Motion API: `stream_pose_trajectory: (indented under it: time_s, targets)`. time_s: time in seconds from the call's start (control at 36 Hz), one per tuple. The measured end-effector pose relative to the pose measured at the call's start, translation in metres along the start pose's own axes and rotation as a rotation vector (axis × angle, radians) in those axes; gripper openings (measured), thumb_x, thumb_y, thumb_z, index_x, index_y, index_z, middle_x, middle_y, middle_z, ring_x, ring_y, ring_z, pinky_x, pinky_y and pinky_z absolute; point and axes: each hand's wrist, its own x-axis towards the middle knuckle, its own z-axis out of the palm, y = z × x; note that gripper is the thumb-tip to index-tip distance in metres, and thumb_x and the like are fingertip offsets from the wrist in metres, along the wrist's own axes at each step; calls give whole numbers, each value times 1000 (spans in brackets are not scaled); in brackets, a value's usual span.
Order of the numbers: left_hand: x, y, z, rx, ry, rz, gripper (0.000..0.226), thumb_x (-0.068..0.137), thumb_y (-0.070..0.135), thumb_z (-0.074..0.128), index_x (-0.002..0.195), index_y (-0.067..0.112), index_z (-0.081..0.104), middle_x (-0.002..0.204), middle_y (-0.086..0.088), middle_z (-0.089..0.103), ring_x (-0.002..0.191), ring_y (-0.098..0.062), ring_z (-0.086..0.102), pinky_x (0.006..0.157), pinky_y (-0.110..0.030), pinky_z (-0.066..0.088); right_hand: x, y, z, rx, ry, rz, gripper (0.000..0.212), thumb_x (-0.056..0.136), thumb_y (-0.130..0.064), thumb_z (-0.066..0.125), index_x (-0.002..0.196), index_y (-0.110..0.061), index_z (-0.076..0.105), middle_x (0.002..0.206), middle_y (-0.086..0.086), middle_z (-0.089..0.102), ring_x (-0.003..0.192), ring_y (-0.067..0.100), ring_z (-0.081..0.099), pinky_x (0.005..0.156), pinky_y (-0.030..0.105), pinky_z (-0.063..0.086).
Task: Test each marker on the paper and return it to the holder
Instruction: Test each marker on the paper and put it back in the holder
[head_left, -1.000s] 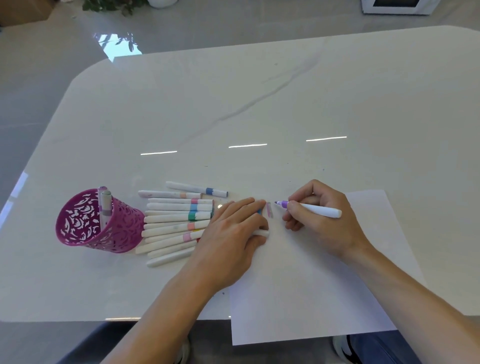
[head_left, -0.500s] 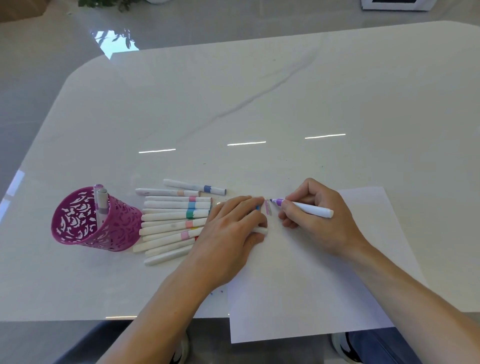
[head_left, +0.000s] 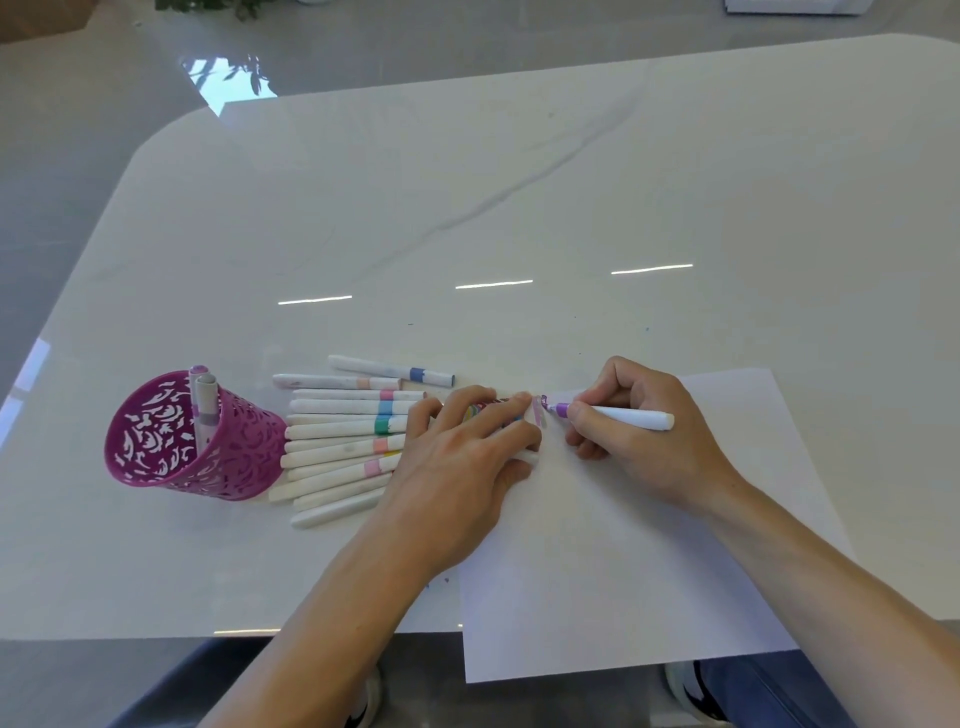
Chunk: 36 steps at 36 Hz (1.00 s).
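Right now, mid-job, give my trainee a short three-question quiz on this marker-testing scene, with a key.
1. True or false: the magenta perforated plastic holder already has markers standing in it.
2. Which hand grips the white purple-tipped marker? A) left hand B) right hand
3. Fill in: the marker's tip meets the white paper sheet near its far ____ corner.

Key: 1 true, two stand inside. 2 B; the left hand lies flat, fingers pressing the paper's edge beside the row of white markers on the glossy white table. 3 left.
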Motion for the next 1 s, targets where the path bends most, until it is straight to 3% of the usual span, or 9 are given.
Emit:
stream_pose_trajectory:
  time_s: [0.31, 0.58, 1.0]
  targets:
    - [0, 2, -2, 22, -7, -8, 15, 96, 37, 59, 111, 38, 59, 144, 18, 51, 132, -21, 40, 97, -40, 26, 0, -2, -1, -31, 6, 0, 27, 87, -11, 77, 78, 0, 55, 66, 11, 74, 57, 22, 67, 63, 40, 55]
    - [0, 1, -2, 16, -8, -11, 16, 96, 38, 58, 112, 39, 60, 143, 18, 52, 129, -20, 42, 96, -36, 24, 0, -6, 1, -54, 22, 15, 29, 84, -7, 76, 67, -11, 53, 61, 10, 72, 52, 20, 63, 58, 36, 53]
    - [0, 2, -1, -9, -7, -36, 17, 95, 37, 60, 111, 40, 61, 144, 20, 51, 128, -20, 42, 95, -35, 23, -1, -6, 1, -63, 17, 11, 26, 80, -3, 72, 66, -5, 50, 57, 11, 70, 50, 22, 62, 56, 36, 50]
